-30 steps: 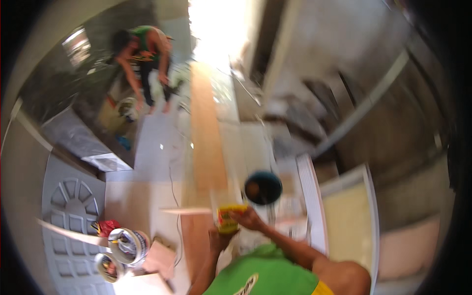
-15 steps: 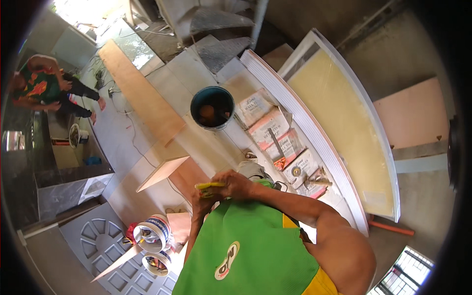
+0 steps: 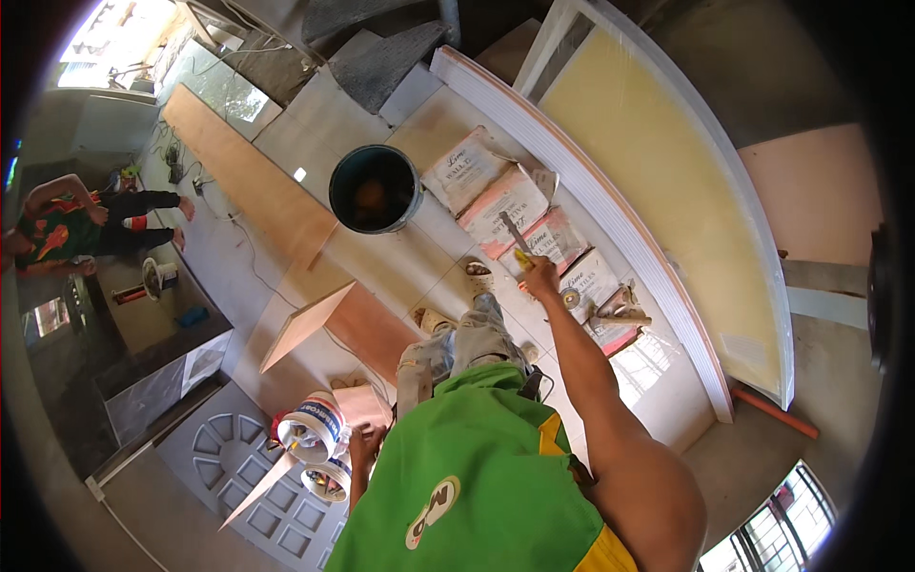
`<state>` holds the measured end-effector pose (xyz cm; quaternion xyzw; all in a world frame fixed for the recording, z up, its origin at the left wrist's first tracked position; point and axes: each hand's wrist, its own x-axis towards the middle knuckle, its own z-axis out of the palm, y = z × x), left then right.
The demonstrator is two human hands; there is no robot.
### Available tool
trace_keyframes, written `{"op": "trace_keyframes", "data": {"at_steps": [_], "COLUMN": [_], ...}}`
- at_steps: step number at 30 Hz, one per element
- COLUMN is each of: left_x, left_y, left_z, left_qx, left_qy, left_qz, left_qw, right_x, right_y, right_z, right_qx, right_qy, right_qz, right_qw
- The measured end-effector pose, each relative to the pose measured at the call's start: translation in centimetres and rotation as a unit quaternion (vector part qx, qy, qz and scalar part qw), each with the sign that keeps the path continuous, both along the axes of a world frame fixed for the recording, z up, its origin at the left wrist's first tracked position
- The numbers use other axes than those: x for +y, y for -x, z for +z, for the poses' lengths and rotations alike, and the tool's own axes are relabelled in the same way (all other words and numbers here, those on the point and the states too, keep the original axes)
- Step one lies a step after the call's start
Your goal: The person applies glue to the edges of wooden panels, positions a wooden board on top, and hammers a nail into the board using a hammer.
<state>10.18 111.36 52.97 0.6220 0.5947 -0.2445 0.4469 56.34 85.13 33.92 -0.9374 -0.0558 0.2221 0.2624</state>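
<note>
My right hand reaches out over the tile boxes with its fingers closed round a small yellow object, too small to name for certain. A long dark flat tool lies on the boxes just beyond those fingers; its handle end is hidden by the hand. The printed tile boxes lie in a row, and a round metal disc rests on one nearer me. My left hand hangs low at my left side, close to a white bucket; its fingers are partly hidden.
Ahead stands a dark round tub. Wooden boards lie left of it, with an upright panel nearer. A second bucket holds tools. Long panels edge the right side. At far left sits another person.
My hands have parted. The right has gone forward and right to the tile boxes with the yellow object; the left has dropped beside the bucket. My view has shifted.
</note>
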Motion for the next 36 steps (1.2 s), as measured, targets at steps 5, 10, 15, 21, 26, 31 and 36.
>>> {"op": "trace_keyframes", "data": {"at_steps": [5,10,15,21,26,31,36], "left_x": [-4.4,-4.4,-4.1,-2.4,0.1,3.0,12.3], "left_y": [15.3,12.2,7.6,0.3,0.4,8.8,9.0], "left_z": [-7.0,-4.5,-2.7,2.1,0.4,-4.3,-9.3], "left_qx": [-0.089,-0.057,-0.087,-0.077,-0.069,-0.078,-0.122], "left_qy": [0.009,-0.013,-0.056,-0.025,-0.056,-0.032,0.079], "left_qz": [0.121,0.056,0.045,0.142,0.152,0.148,0.221], "left_qw": [0.989,0.997,0.994,0.987,0.984,0.985,0.964], "right_x": [-1.3,-2.1,-1.0,3.6,5.2,12.1,8.6], "right_y": [-3.2,-4.5,-6.5,-8.3,-6.6,1.0,6.6], "right_z": [-1.6,-1.6,-1.0,-0.5,0.7,2.4,-3.1], "right_qx": [0.054,0.05,0.013,0.023,0.021,0.156,0.092], "right_qy": [0.069,0.063,0.057,0.09,0.177,0.17,0.245], "right_qz": [-0.021,-0.041,0.032,0.029,0.104,-0.016,0.142], "right_qw": [0.996,0.996,0.998,0.995,0.978,0.973,0.955]}}
